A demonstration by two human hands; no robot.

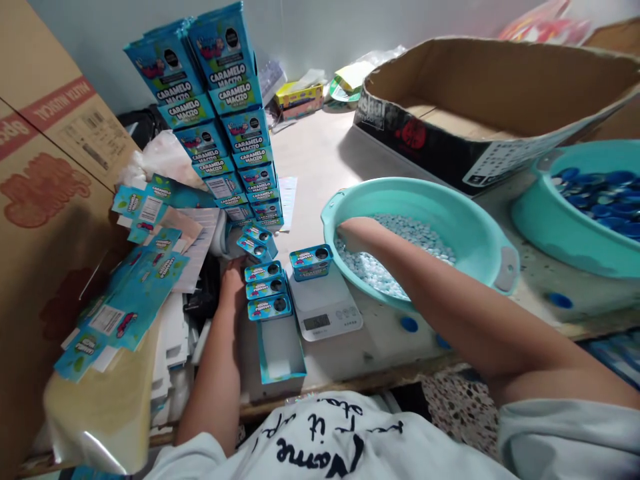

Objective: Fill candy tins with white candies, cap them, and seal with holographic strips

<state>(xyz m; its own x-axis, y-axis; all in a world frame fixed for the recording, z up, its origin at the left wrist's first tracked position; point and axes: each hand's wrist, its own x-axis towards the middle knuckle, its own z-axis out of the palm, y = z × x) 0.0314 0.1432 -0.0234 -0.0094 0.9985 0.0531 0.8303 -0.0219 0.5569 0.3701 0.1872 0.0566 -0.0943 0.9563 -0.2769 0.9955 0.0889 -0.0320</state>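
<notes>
Your right hand (357, 235) dips into the teal basin (480, 227) of pale tablets (400, 233); finger state unclear. Your left hand (233, 273) rests beside small blue boxes (265, 288), its fingers hidden. A second basin (550, 227) holds blue caps (605, 193).

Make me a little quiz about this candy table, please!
1. True or false: the right hand is inside the teal basin of pale candies.
2. What sits on the white scale? A) a small blue box B) a banana C) a cup
3. Fill in: the left hand rests beside a row of small blue ____.

Key: 1 true. 2 A. 3 boxes.
</notes>
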